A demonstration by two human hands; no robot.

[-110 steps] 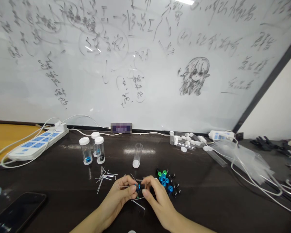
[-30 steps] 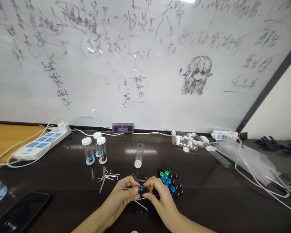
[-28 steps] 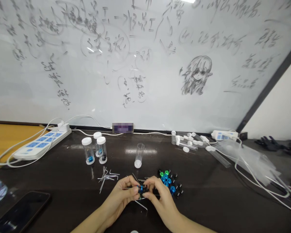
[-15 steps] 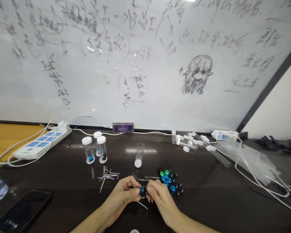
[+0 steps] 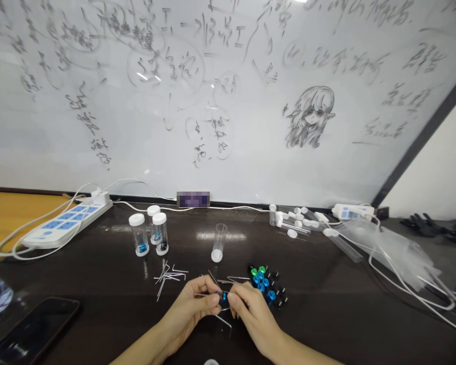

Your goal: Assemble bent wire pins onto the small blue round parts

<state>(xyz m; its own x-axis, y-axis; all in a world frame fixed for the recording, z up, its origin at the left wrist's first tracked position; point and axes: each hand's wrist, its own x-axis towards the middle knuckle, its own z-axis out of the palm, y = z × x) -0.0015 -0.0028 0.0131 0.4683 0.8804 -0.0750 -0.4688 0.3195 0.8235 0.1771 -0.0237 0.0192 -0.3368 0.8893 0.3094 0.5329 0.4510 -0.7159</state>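
Note:
My left hand (image 5: pixel 192 306) is closed in a pinch at a small blue part (image 5: pixel 224 295), with a thin metal rod crossing its fingers. Close against that part, my right hand (image 5: pixel 253 309) is closed too, and its fingertips hide what they grip. Thin L-shaped hex keys (image 5: pixel 225 321) lie around and under the fingers. More hex keys (image 5: pixel 169 276) form a loose pile to the left. Right of my right hand is a cluster of blue and green round parts (image 5: pixel 265 282) with small black screws (image 5: pixel 281 299).
A clear tube (image 5: pixel 220 242) stands upright behind my hands. Several capped tubes (image 5: pixel 139 235) hold small parts at left. White caps (image 5: pixel 298 216) and a plastic bag (image 5: pixel 391 248) lie at right. A power strip (image 5: pixel 66 223), cables and a phone (image 5: pixel 32 329) are on the left.
My right hand has shifted slightly left, its fingertips nearer the blue part. My left hand stays in almost the same place.

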